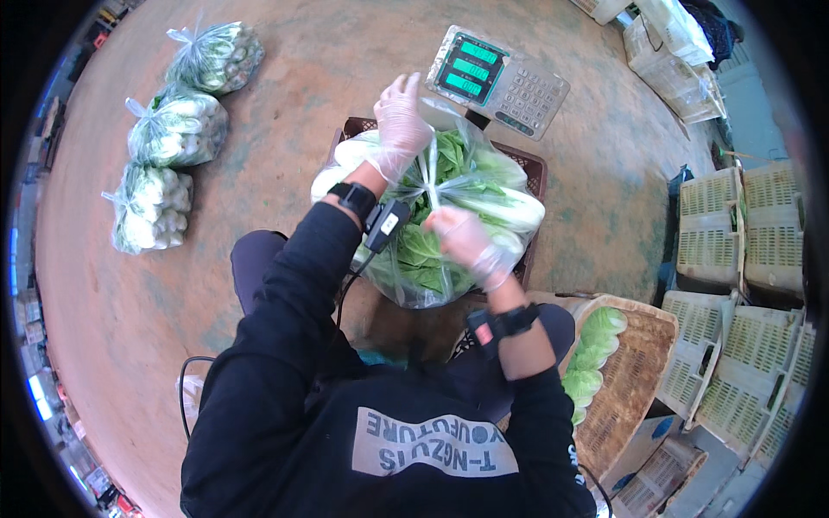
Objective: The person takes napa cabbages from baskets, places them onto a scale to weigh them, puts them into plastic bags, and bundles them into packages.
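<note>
A large clear plastic bag of leafy cabbages rests on a brown plastic crate in front of me. The bag's neck is gathered and twisted at the middle. My left hand, in a clear thin glove, is at the upper end of the gathered plastic, fingers pointing up; its exact hold is unclear. Just below the gather, my right hand, gloved too and slightly blurred, grips the twisted plastic with bent fingers. A digital weighing scale display stands beyond the crate, its screens lit green.
Several tied bags of vegetables sit on the concrete floor at the left. A worn crate with a row of cabbages is at my lower right. Stacked pale plastic crates line the right side. A person is partly visible at the upper right.
</note>
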Demonstrator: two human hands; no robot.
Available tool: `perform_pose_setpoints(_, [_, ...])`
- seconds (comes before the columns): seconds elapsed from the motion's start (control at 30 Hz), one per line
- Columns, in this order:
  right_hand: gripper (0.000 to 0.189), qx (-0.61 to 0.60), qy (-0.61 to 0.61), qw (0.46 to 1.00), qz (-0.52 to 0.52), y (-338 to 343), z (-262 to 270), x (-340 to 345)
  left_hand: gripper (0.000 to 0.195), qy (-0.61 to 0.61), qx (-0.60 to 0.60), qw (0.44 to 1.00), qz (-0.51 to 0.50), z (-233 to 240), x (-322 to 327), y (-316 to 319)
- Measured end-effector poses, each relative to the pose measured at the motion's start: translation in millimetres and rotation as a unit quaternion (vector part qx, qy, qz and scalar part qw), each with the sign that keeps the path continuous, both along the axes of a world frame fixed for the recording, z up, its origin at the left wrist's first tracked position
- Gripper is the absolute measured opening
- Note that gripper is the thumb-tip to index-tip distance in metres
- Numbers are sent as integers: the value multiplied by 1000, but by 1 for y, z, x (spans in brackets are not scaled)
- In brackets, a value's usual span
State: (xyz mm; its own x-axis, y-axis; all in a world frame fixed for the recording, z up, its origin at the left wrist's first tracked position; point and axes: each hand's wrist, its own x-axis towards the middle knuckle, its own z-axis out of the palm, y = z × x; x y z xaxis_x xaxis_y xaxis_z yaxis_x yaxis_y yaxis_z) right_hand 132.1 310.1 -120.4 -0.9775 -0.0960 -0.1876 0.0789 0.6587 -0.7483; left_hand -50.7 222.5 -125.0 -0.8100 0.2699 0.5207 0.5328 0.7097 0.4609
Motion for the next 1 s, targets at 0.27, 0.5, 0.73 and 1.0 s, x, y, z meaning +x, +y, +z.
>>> perform_pose_setpoints(0.27, [12, 242, 156, 957, 24, -20, 13, 24, 91, -216, -95, 960, 151, -34, -5, 22])
perform_pose_setpoints(0.5, [23, -292, -33, 943, -155, 26, 22, 0, 53, -247, -78, 959, -118, 36, 20, -41])
perform_pose_setpoints(0.73, [26, -552, -112, 798, -215, 33, 30, -1, 26, -239, -269, 879, -314, 55, 73, -18])
perform_pose_setpoints(1.0, [31, -596, -2, 790, -143, 13, 28, 6, 16, -192, -330, 881, -279, 45, 69, -17])
